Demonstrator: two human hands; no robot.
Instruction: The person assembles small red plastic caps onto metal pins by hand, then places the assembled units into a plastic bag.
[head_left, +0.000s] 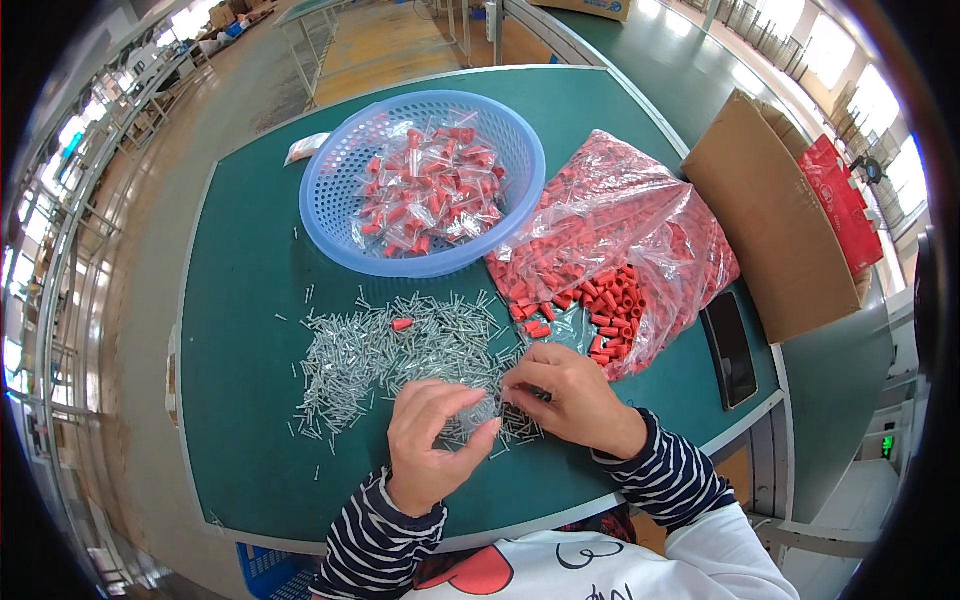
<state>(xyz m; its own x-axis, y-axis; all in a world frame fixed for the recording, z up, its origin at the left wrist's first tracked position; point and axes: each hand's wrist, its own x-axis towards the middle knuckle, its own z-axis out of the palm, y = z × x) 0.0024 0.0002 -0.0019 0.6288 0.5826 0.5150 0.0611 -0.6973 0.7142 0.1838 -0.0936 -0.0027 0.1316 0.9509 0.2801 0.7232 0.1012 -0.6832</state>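
Observation:
A wide heap of small silver screws (345, 375) lies on the green tabletop, with one red plastic cap (402, 324) on top of it. Over the heap's near edge is my left hand (425, 440), its thumb and curved fingers apart. Something clear, perhaps a small plastic bag, shows faintly between both hands; its outline is hard to make out. My right hand (575, 400) pinches with thumb and forefinger at the right side of the screws. What sits in that pinch is too small to name. Just beyond it, loose red caps (615, 305) spill from a large clear bag (660, 230).
A blue plastic basket (318, 205) at the back holds many small clear packets with red caps. To the right lie a black phone (729, 350) and a cardboard box (765, 215). A small white packet (305, 148) rests left of the basket. A blue crate (270, 572) stands below the table.

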